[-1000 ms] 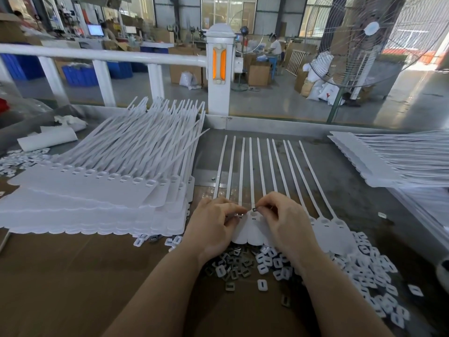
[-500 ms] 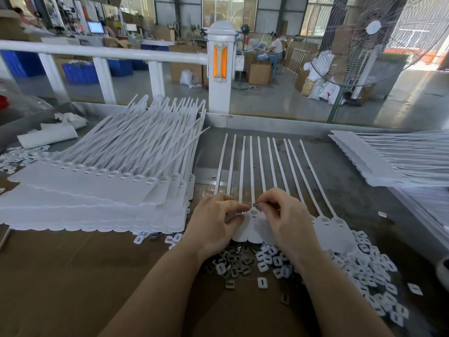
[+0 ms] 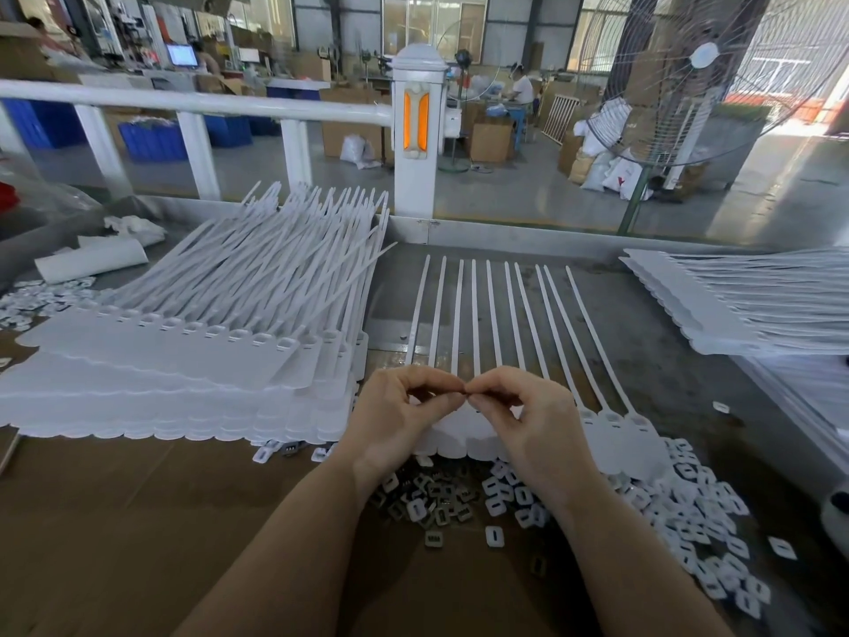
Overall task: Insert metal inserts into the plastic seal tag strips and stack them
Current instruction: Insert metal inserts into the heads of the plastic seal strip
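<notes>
While both hands meet over the heads of the white plastic seal tag strip (image 3: 464, 314) lying flat on the bench (image 3: 138, 521), left hand (image 3: 395, 420) and right hand (image 3: 528, 420) have fingers curled, fingertips pinched together at the middle; whatever sits between them, likely a small metal insert, is too tiny to make out, so can't confirm the grip. Strip tails fan away beyond the hands; its tag heads lie partly under them. Loose pile of small grey metal inserts (image 3: 436, 503) just below the wrists, white plastic caps (image 3: 698, 521) scattered to the right of the right hand. Tall stack of finished white strips (image 3: 183, 360) left of the left hand, another stack (image 3: 758, 305) well apart to the right. Risks, as a guess: insert slips from the pinch into the pile, goes in skewed or flipped, or a slot gets skipped since hands hide the heads.
</notes>
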Available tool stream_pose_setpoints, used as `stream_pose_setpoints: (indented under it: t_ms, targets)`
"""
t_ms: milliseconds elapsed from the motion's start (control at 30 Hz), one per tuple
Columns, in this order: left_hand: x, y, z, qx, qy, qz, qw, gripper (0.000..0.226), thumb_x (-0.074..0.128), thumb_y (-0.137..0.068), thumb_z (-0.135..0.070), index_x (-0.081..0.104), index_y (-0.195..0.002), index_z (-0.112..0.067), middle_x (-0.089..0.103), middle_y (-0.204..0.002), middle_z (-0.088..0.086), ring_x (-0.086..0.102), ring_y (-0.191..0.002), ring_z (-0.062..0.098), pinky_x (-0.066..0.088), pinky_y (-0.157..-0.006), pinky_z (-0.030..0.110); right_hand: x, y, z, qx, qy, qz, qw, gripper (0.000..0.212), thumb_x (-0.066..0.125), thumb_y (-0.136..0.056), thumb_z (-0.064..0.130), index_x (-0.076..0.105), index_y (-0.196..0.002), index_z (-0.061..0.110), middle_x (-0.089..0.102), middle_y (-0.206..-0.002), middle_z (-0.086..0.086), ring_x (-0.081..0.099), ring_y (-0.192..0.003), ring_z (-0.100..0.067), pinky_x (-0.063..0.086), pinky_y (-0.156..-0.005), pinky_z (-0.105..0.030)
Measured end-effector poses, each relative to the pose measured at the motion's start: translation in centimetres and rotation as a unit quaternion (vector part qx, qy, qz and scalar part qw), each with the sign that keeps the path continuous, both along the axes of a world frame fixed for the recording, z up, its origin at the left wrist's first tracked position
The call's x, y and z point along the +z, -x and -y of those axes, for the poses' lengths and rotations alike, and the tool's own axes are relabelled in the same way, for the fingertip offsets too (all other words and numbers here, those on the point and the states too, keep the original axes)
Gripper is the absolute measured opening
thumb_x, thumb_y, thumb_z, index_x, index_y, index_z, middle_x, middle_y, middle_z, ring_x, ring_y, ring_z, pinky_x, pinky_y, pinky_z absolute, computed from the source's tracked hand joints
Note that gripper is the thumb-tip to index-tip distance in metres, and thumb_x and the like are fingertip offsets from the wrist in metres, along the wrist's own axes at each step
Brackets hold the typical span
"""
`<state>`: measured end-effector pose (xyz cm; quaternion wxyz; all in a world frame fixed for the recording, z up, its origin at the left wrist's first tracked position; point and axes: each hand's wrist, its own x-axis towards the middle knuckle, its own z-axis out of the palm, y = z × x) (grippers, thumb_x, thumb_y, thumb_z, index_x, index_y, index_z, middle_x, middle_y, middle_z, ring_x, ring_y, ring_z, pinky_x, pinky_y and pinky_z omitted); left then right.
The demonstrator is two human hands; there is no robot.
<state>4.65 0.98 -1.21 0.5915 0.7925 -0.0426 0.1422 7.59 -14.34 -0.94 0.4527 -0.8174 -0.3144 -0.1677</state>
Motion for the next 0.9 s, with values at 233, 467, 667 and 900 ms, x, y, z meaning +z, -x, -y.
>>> stream_pose_setpoints:
  t_ms: [233, 467, 667, 900]
  targets:
    - [-0.2, -0.1, 0.0, 0.000, -0.011, 0.010, 1.000, 0.018, 0.072, -0.076, -0.008, 0.072, -0.078, -0.027, 0.069, -0.078, -0.015, 0.059, -0.074, 0.001, 0.044, -0.070, 0.009, 0.4, 0.3, 0.0, 0.015, -0.064, -0.099, 0.993, 0.012, 0.070, -0.079, 0.006, 0.073, -0.083, 0.017, 0.069, -0.075, 0.009, 0.063, -0.075, -0.001, 0.047, -0.069, -0.009]
    - [-0.3, -0.2, 0.2, 0.019, -0.066, -0.014, 0.998, 0.020, 0.071, -0.079, -0.016, 0.067, -0.076, -0.035, 0.065, -0.075, -0.019, 0.055, -0.075, -0.005, 0.041, -0.067, 0.005, 0.6, -0.1, 0.2, -0.024, -0.117, -0.141, 0.983, 0.015, 0.069, -0.079, 0.002, 0.067, -0.086, 0.015, 0.068, -0.079, 0.003, 0.064, -0.076, -0.003, 0.050, -0.072, -0.013]
    - [-0.9, -0.4, 0.3, 0.046, -0.256, -0.036, 0.965, 0.013, 0.061, -0.085, -0.037, 0.065, -0.098, -0.035, 0.051, -0.094, -0.023, 0.042, -0.098, 0.004, 0.036, -0.086, 0.022, 0.3, -0.9, 0.7, -0.085, -0.082, -0.158, 0.980, 0.014, 0.064, -0.085, 0.005, 0.069, -0.092, 0.015, 0.067, -0.082, 0.009, 0.061, -0.079, 0.005, 0.045, -0.069, -0.005]
    - [-1.1, -0.6, 0.3, 0.055, -0.256, -0.031, 0.965, 0.014, 0.061, -0.086, -0.037, 0.067, -0.098, -0.034, 0.050, -0.092, -0.023, 0.040, -0.099, 0.004, 0.033, -0.084, 0.022, 0.1, -1.4, 0.5, -0.104, -0.013, -0.191, 0.976, 0.011, 0.063, -0.087, 0.011, 0.070, -0.087, 0.019, 0.068, -0.087, 0.004, 0.061, -0.086, -0.005, 0.048, -0.078, -0.016]
